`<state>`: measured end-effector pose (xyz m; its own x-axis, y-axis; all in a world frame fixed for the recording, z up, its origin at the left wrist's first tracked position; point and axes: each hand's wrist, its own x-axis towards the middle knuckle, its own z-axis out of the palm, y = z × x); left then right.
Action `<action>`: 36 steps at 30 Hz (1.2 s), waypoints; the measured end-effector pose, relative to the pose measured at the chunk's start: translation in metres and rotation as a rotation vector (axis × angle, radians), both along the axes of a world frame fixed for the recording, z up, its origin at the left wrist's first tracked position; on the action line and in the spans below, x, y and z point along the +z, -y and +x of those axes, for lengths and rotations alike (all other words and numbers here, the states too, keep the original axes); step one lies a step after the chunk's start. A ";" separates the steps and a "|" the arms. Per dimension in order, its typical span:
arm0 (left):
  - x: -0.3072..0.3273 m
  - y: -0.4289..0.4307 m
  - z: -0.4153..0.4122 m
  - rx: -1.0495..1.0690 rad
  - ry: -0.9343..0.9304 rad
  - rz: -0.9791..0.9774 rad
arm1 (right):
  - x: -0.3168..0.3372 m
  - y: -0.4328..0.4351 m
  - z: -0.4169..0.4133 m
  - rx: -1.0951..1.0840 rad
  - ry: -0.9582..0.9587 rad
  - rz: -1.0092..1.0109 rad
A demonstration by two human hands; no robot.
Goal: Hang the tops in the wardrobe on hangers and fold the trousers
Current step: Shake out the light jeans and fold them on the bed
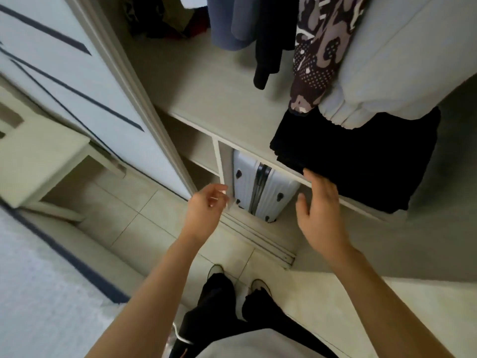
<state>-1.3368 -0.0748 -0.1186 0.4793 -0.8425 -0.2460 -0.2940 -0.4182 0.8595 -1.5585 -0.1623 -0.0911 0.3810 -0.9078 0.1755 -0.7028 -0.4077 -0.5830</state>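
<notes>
A folded black garment [361, 161] lies on the wardrobe shelf [219, 104] at the right, its edge hanging over the shelf front. My right hand [320, 202] is open, its fingertips touching the near edge of that black garment. My left hand [206, 205] hovers in front of the shelf, fingers loosely curled, holding nothing. Above the shelf hang several tops: a blue one [227, 21], a black one [271, 42], a patterned brown one [317, 55] and a pale grey one [395, 60].
A white suitcase [260, 187] stands in the compartment under the shelf. The sliding wardrobe door [85, 81] is at the left, its floor track [260, 241] in front of my feet. A pale stool [46, 156] stands left. A white hanger [178, 334] shows at the bottom edge.
</notes>
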 end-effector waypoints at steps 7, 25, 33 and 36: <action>-0.015 -0.087 -0.042 0.417 0.044 0.063 | -0.028 0.001 0.016 0.412 -0.211 0.266; -0.045 -0.334 -0.147 1.280 -0.055 0.424 | -0.068 -0.155 0.126 1.339 -0.643 0.228; -0.076 -0.415 -0.176 1.559 -0.241 0.400 | -0.089 -0.268 0.182 1.639 -0.836 0.154; -0.089 -0.445 -0.169 1.607 -0.321 0.387 | -0.091 -0.310 0.206 1.705 -0.887 0.092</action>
<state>-1.5054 0.3706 -0.2073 0.6253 0.5455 -0.5581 0.7647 -0.2852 0.5779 -1.3523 0.1481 -0.1824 0.6831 0.4713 -0.5578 0.2825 -0.8749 -0.3933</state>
